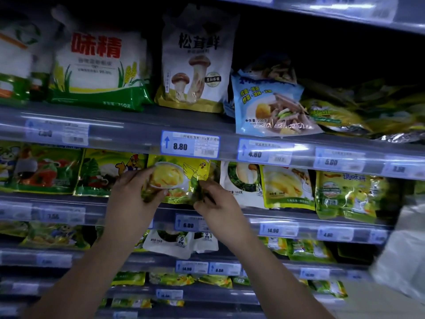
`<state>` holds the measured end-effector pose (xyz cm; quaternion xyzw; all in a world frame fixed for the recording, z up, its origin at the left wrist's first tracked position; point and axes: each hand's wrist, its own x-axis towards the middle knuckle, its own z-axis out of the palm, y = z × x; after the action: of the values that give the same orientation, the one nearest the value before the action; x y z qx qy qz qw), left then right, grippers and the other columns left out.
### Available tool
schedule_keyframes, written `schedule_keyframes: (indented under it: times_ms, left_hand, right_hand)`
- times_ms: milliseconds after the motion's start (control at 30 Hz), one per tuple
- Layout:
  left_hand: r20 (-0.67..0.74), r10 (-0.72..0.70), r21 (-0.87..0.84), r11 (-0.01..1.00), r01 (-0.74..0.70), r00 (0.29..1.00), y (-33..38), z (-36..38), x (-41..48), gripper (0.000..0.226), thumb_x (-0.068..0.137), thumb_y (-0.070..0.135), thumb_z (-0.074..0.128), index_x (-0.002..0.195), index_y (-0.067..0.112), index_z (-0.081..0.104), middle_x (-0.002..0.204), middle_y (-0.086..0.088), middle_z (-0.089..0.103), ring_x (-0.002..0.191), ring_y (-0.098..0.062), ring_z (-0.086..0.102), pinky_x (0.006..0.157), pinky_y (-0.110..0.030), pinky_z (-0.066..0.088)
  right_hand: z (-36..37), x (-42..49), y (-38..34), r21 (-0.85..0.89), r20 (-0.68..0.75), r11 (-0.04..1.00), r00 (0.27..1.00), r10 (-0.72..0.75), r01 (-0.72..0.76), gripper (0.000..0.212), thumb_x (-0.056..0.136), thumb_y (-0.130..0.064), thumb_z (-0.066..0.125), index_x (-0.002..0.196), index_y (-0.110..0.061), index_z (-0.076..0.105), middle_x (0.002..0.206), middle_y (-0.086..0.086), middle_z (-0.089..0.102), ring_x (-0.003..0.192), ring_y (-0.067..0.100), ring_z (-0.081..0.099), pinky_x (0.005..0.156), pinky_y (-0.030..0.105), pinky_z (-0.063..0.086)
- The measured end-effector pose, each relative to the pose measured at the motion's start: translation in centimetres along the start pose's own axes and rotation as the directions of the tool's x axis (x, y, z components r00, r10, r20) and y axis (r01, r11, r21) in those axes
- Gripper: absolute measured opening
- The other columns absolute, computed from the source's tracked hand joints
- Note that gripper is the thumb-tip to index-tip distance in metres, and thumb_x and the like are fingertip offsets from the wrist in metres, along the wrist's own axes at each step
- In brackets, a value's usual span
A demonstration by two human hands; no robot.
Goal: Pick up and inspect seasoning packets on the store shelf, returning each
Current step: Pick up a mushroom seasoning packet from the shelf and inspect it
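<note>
A yellow seasoning packet with a cartoon chicken and a bowl picture stands upright at the second shelf, just under the 8.80 price tag. My left hand grips its lower left side, thumb across the front. My right hand pinches its lower right corner. The packet's bottom edge sits at the shelf rail; whether it rests on the shelf I cannot tell.
A white mushroom packet and a white-and-green packet with red characters stand on the shelf above, beside a blue packet. Yellow-green packets flank the held one. Lower shelves hold more packets. A pale blurred shape is at right.
</note>
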<state>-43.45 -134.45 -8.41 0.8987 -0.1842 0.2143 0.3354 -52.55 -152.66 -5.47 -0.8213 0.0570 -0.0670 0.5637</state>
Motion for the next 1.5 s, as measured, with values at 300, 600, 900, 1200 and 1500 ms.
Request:
schedule_keyframes:
  times_ms: [300, 600, 900, 1200, 1500]
  left_hand:
    - [-0.049, 0.095, -0.139, 0.985, -0.101, 0.994, 6.8, 0.8, -1.9, 0.028, 0.083, 0.011, 0.075, 0.111, 0.013, 0.070, 0.110, -0.005, 0.062, 0.097, -0.025, 0.062, 0.087, -0.036, 0.052]
    - [0.231, -0.156, -0.270, 0.938, 0.217, 0.960, 14.8, 6.7, 0.0, 0.053, 0.081, 0.047, 0.077, 0.112, 0.012, 0.052, 0.091, -0.006, 0.067, 0.081, -0.026, 0.064, 0.059, -0.030, 0.047]
    - [0.260, -0.276, -0.528, 0.762, 0.375, 0.925, 14.0, 7.7, 0.4, 0.036, 0.070, 0.022, 0.091, 0.097, 0.024, 0.067, 0.095, -0.003, 0.077, 0.089, -0.023, 0.074, 0.084, -0.048, 0.060]
    - [0.391, -0.273, -0.681, 0.557, 0.476, 0.879, 12.2, 0.8, -2.8, 0.016, 0.084, 0.011, 0.077, 0.099, 0.015, 0.073, 0.097, -0.007, 0.078, 0.096, -0.029, 0.073, 0.080, -0.040, 0.055]
    - [0.558, -0.157, -0.635, 0.552, 0.541, 0.815, 11.7, 0.7, -7.0, 0.046, 0.072, 0.022, 0.087, 0.116, 0.029, 0.071, 0.106, 0.004, 0.080, 0.097, -0.016, 0.076, 0.085, -0.042, 0.057]
  right_hand:
    - [-5.7, -3.1, 2.2, 0.001, -0.346, 0.995, 0.934, -0.094, 0.101, 0.028, 0.092, 0.003, 0.054, 0.097, -0.018, 0.072, 0.096, -0.004, 0.076, 0.093, 0.010, 0.070, 0.084, 0.030, 0.059]
    - [-10.7, -5.1, 5.1, -0.157, -0.402, 0.987, 0.912, -0.085, 0.023, 0.041, 0.093, -0.002, 0.052, 0.129, -0.022, 0.058, 0.121, -0.006, 0.065, 0.099, 0.001, 0.064, 0.070, 0.005, 0.047]
    - [-10.7, -5.1, 6.3, -0.106, -0.277, 0.993, 0.958, -0.075, 0.047, 0.045, 0.095, -0.003, 0.048, 0.134, -0.024, 0.053, 0.140, -0.007, 0.056, 0.123, 0.015, 0.058, 0.092, 0.034, 0.054]
    - [-11.0, -4.9, 5.4, 0.109, -0.297, 0.991, 0.954, -0.039, 0.074, 0.025, 0.100, -0.029, 0.059, 0.124, -0.023, 0.063, 0.114, -0.013, 0.070, 0.090, -0.014, 0.064, 0.073, 0.005, 0.047]
    - [-9.6, -6.7, 4.8, 0.346, -0.094, 0.933, 0.993, -0.073, 0.101, 0.021, 0.092, -0.004, 0.068, 0.112, -0.008, 0.072, 0.103, 0.009, 0.079, 0.088, 0.023, 0.076, 0.067, 0.035, 0.059]
